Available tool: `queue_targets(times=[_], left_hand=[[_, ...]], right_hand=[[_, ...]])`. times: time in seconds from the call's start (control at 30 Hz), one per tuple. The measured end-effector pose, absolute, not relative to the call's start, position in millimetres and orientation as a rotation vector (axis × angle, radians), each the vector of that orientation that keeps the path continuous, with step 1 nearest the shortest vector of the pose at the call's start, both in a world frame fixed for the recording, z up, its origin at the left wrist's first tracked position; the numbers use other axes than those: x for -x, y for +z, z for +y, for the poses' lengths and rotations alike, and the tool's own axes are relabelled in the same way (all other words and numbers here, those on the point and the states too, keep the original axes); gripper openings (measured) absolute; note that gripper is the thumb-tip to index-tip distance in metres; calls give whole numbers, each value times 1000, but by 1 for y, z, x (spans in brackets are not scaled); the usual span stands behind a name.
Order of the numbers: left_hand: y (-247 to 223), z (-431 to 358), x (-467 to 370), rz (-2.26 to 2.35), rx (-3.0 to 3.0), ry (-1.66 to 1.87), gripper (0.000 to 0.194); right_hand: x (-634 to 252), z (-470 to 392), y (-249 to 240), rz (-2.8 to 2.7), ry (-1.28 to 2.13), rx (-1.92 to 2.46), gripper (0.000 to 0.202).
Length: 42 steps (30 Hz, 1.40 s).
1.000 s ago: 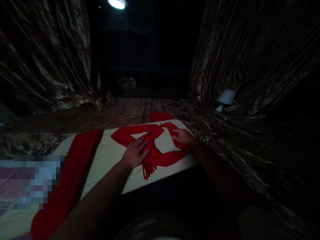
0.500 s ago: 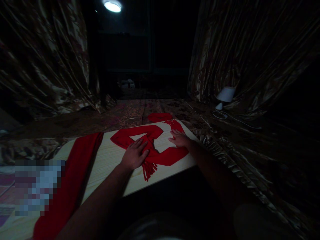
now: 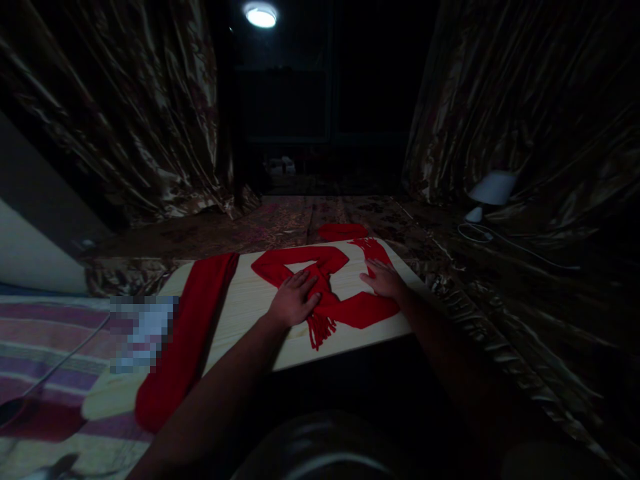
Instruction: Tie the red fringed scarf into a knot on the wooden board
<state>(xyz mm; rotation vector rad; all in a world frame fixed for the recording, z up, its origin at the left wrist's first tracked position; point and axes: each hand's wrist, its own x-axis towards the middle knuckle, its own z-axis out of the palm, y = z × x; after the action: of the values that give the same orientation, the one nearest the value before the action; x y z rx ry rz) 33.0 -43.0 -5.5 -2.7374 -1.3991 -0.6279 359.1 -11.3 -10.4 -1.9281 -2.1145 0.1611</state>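
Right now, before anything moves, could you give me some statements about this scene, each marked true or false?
1. The left hand and the right hand both touch the fringed red scarf. True.
2. The fringed red scarf lies in one straight strip. False: it bends and crosses over itself near the left hand.
3. A second red cloth lies across the pale board, left of the fringed red scarf. True.
4. The lamp is on the pale board. False: the lamp is off it, to the right.

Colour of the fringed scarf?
The fringed scarf is plain red; the head view shows it best.
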Motion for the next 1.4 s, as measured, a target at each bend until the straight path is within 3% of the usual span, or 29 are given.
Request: queue_targets(times=[0.3,0.43,0.6,0.7,0.83,1.03,1.4], left_hand=[[-7,-36,-23,-1625,2495,-1086,44],[-9,-34,-13,-1729,2425,-1111,38],[-12,-34,-7,-1719,2413,-1079,40],[-15,-33,-6,-1726,2421,-1068,42],[-20,-30,-5,-1713,2445,-1045,42],[-23,-27,-4,-1690,2452,-1018,44],[-21,-29,-4,-1727,2452,-1002,41]], right_hand=[[-357,-13,3,-2091,166,1931,61],[-344,-6,42,-2146,329,2040,55],[-277,-20,77,-2126,208,1803,42],[-226,-43,70,-2292,246,1663,37],[-186,-66,40,-2390,57,1643,45],[-183,-74,8,-2264,-80,1567,56],[-184,-73,8,-2246,-50,1574,54]])
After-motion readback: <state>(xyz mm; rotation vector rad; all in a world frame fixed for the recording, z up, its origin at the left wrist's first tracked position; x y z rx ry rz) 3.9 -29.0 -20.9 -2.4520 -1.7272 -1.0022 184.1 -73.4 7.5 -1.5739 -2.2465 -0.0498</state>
